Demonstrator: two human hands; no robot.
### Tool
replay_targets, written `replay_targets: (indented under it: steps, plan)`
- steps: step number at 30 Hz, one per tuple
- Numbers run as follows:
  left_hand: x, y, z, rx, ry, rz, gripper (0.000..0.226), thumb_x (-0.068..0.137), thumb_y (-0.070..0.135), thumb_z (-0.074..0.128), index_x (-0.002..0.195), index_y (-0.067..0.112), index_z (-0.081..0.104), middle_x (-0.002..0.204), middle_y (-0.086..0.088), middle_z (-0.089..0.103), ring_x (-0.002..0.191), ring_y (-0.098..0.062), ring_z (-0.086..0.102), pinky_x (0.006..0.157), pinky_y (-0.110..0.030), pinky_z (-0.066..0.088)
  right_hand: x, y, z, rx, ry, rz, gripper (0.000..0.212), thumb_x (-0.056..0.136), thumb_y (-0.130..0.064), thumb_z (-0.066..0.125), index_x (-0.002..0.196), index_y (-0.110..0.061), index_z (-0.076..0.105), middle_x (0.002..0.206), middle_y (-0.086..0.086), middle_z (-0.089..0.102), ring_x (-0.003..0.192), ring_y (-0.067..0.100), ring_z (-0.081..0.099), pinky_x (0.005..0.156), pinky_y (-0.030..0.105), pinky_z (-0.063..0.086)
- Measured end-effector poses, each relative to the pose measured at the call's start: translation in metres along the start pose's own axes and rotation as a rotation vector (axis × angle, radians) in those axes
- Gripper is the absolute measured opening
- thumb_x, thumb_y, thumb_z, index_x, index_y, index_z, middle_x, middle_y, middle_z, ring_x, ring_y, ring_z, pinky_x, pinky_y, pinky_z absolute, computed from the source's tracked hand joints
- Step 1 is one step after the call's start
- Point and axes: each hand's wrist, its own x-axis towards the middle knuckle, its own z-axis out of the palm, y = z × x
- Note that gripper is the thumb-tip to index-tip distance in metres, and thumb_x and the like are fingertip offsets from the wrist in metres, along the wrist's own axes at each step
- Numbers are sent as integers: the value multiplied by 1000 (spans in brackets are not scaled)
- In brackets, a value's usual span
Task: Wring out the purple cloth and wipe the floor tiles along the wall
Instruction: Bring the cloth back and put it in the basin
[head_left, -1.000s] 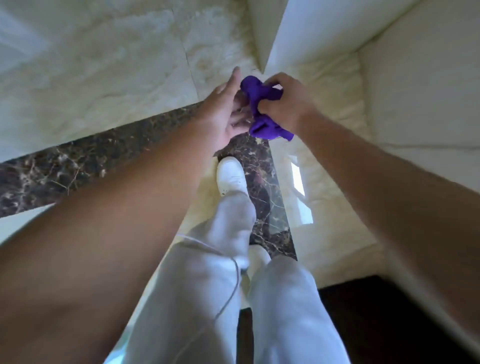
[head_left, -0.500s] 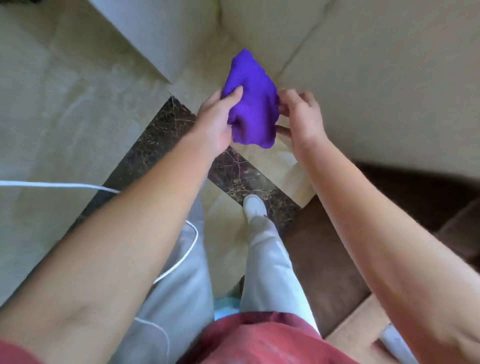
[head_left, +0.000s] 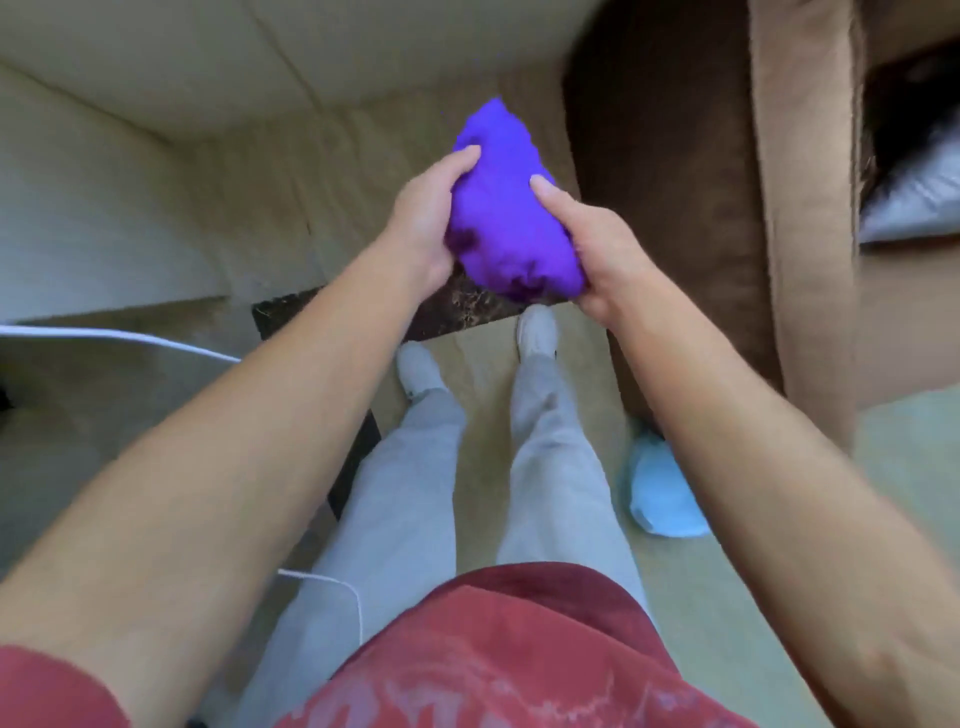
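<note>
Head view: my left hand (head_left: 423, 223) and right hand (head_left: 597, 249) now both clasp the bunched purple cloth (head_left: 506, 208) at waist height above the floor tiles (head_left: 483, 364), no longer twisted small as a second ago, so wiping hasn't begun.

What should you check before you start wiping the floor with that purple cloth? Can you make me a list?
1. Cloth held firmly: ok. The left hand and right hand both have a grip on the purple cloth.
2. Cloth wrung out: cannot tell. It is bunched up, and no drips show.
3. Cloth down at the floor: not ok. It is held up in the air, above the shoes.
4. White cable out of the way: not ok. It trails across the floor on the left.
5. Blue thing on the floor: not ok. It lies close beside the right leg.
</note>
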Motion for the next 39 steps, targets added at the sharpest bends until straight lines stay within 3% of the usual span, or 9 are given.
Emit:
replay_targets:
  steps: [3,6,10,13,19,23,29,34,39]
  plan:
    - [-11,-39,34,246,-3,8,55,88,31,74,133,2,64,123,-15,74,113,-31,72,98,-47,59,-32,20,-50,140,119,-46,47,88,-25,76,121,8,67,115,24,74,115,41,68,107,55,51]
    - [-20,-81,68,399,-161,-3,63,93,37,69,150,20,47,137,-3,67,106,-19,73,73,-29,62,-69,32,-94,274,201,-117,42,87,-24,77,116,6,70,111,24,75,112,41,70,103,53,54]
    - [-41,-138,106,473,-429,-156,58,102,42,54,149,8,49,145,-17,60,131,-32,62,108,-46,52,-113,56,-161,367,268,-154,24,91,-25,74,99,-2,75,94,16,80,86,29,77,81,37,63]
    - [-61,-189,130,570,-482,-172,47,101,37,59,135,6,58,142,-21,62,131,-35,61,111,-51,48,-142,91,-209,424,299,-190,21,92,-22,73,100,-3,74,92,14,80,82,25,77,72,32,61]
    - [-113,-309,171,739,-452,-191,30,91,21,64,119,8,67,132,-23,67,124,-37,66,112,-50,47,-202,190,-311,527,392,-302,34,88,-18,76,116,0,72,113,18,77,108,32,73,94,41,59]
    - [-164,-390,194,752,-471,-248,28,93,17,48,111,7,67,111,-14,73,104,-30,69,99,-41,53,-246,254,-374,629,462,-355,33,77,-30,81,104,-12,76,115,11,77,117,30,69,105,45,52]
    - [-211,-514,213,802,-481,-333,32,89,17,41,104,10,68,98,-8,73,95,-28,69,94,-38,50,-314,348,-463,738,421,-181,40,87,-58,67,115,-30,70,114,-8,78,106,21,74,92,53,59]
    - [-211,-575,231,998,-572,-375,40,97,41,52,120,14,71,116,-7,76,110,-26,71,100,-42,54,-316,385,-504,1004,334,-280,58,91,-52,66,137,-18,61,138,7,66,127,30,64,105,56,52]
    - [-181,-621,262,1171,-561,-374,64,90,36,71,144,5,54,139,-18,65,130,-33,62,110,-48,50,-306,402,-548,978,607,-338,25,84,-27,76,106,-17,76,119,10,74,117,25,68,113,48,46]
